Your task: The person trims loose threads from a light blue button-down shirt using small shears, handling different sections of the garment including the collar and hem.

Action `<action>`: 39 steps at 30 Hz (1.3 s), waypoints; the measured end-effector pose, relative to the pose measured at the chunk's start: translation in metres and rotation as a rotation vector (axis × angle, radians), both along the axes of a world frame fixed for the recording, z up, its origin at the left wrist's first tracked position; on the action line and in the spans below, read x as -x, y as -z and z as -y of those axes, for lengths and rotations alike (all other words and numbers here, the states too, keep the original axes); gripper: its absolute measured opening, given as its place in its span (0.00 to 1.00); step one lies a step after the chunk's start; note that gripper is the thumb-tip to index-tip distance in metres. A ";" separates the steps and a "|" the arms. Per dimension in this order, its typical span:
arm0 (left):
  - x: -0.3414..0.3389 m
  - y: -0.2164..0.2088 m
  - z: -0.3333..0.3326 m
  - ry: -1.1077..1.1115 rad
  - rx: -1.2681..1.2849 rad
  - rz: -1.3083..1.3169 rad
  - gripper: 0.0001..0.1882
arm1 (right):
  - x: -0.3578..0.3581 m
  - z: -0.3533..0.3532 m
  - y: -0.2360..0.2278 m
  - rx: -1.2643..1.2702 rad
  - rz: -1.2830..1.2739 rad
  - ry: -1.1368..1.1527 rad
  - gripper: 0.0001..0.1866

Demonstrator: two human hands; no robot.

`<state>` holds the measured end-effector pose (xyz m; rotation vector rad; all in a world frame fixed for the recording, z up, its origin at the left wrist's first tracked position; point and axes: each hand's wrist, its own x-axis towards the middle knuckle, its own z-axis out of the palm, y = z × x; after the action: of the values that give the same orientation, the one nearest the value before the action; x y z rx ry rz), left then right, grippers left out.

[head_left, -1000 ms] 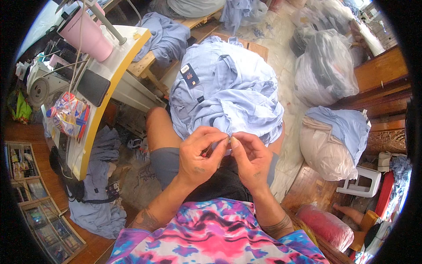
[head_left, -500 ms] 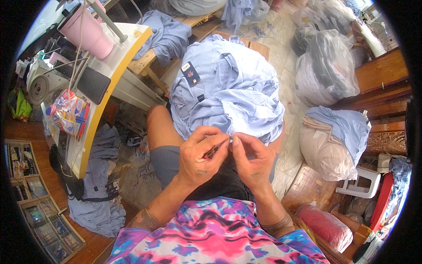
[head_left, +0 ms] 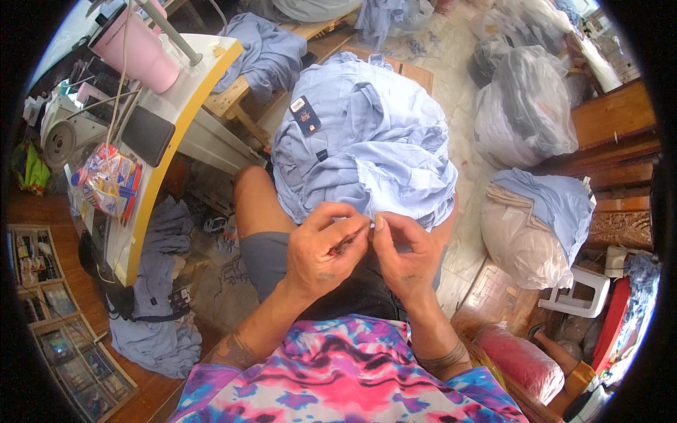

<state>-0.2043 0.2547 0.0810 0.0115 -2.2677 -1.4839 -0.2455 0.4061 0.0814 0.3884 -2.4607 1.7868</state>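
Note:
A heap of light blue garments (head_left: pixel 395 127) lies bunched over my lap, with a dark hang tag (head_left: pixel 305 115) and a small dark label (head_left: pixel 322 155) showing on it. At its near edge my left hand (head_left: pixel 328 243) is closed, thumb and forefinger pinching the cloth's edge. A small dark and red object (head_left: pixel 342 247) is tucked in the left palm; fingers hide most of it. Right beside it my right hand (head_left: pixel 405 254) also pinches the edge, its thumb tip almost touching the left fingertips. Whatever fine detail sits between the fingertips is too small to make out.
At left stands a yellow-edged table (head_left: pixel 185 113) with a pink tumbler (head_left: pixel 137 53), a black phone (head_left: pixel 147 136) and a plastic-wrapped packet (head_left: pixel 107 182). Stuffed plastic bags (head_left: pixel 525 106), a cloth-topped sack (head_left: pixel 525 233) and a white stool (head_left: pixel 582 292) are at right.
Both hands stay nearly still at the cloth's edge, with only a slight shift of the fingers. The garment heap has hardly moved.

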 end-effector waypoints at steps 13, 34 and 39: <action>0.002 0.001 0.010 0.111 -0.791 0.353 0.04 | 0.000 0.002 0.008 0.159 0.175 -0.041 0.07; 0.002 -0.013 0.012 0.174 -0.871 0.424 0.08 | 0.001 0.001 -0.002 0.286 0.261 -0.125 0.07; 0.001 -0.022 0.022 0.223 -0.801 0.415 0.08 | 0.003 0.000 -0.016 0.442 0.451 -0.207 0.08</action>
<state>-0.2048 0.2324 0.1032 0.3381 -1.8192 -2.6161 -0.2485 0.4065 0.0975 0.2277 -2.2233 2.6806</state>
